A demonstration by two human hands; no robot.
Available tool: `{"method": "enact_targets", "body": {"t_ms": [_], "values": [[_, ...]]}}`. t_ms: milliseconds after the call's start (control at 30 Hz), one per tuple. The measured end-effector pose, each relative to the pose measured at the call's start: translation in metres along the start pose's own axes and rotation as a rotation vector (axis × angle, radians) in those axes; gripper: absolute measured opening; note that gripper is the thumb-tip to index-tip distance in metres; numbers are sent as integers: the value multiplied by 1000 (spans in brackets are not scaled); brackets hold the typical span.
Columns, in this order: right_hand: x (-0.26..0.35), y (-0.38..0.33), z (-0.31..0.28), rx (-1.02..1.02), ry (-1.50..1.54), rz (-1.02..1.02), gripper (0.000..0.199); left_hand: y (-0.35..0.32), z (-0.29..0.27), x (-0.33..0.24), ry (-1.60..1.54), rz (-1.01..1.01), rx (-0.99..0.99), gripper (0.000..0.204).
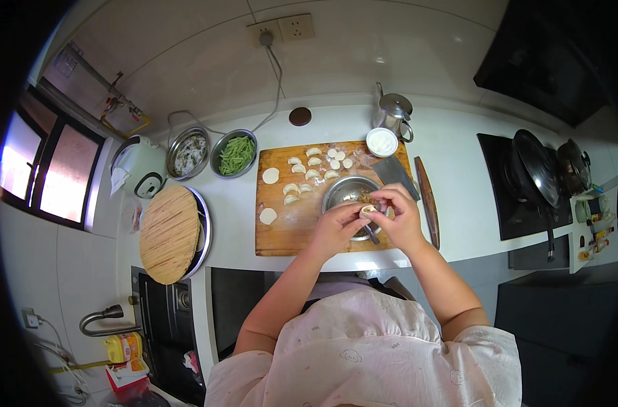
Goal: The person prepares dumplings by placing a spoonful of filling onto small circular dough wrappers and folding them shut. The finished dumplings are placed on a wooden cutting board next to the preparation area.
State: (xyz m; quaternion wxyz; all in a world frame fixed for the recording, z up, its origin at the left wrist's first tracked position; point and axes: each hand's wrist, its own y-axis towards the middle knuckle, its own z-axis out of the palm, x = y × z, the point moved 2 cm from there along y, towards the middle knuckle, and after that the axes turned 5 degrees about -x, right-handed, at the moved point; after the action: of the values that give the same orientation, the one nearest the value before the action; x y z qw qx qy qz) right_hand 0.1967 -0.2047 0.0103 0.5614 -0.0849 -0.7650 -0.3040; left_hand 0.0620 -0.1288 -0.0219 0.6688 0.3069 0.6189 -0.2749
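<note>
Between the fingertips of my left hand [337, 228] and my right hand [402, 220] is a dumpling [367, 211], its dough wrapper pinched from both sides. Both hands are closed on it above a metal bowl [330, 195] of brownish filling. A spoon handle [372, 235] sticks out toward me, its other end hidden. The bowl stands on a floured wooden cutting board [282, 239]. Several folded dumplings [312, 174] lie on the board. Flat dough wrappers [271, 176] are at its left, and small dough pieces [334, 164] at its far side. A cleaver [392, 171] lies behind my right hand.
A rolling pin [427, 203] lies right of the board. Behind it stand a white bowl [382, 142] of white powder and a metal kettle [395, 112]. Green beans [237, 154] fill a bowl at left, near a round wooden lid [170, 234]. A wok [534, 166] is far right.
</note>
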Motion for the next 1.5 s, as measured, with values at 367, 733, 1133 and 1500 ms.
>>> {"method": "enact_targets", "body": {"t_ms": [367, 733, 1133, 1500], "values": [[0, 2, -1, -40, -331, -463, 14, 0, 5, 2, -333, -181, 8, 26], [6, 4, 3, 14, -290, -294, 16, 2, 2, 7, -293, -195, -13, 25], [1, 11, 4, 52, -362, -356, 11, 1, 1, 6, -316, -323, -9, 21], [-7, 16, 7, 199, -218, -205, 7, 2, 1, 5, -236, -327, -9, 35]]}}
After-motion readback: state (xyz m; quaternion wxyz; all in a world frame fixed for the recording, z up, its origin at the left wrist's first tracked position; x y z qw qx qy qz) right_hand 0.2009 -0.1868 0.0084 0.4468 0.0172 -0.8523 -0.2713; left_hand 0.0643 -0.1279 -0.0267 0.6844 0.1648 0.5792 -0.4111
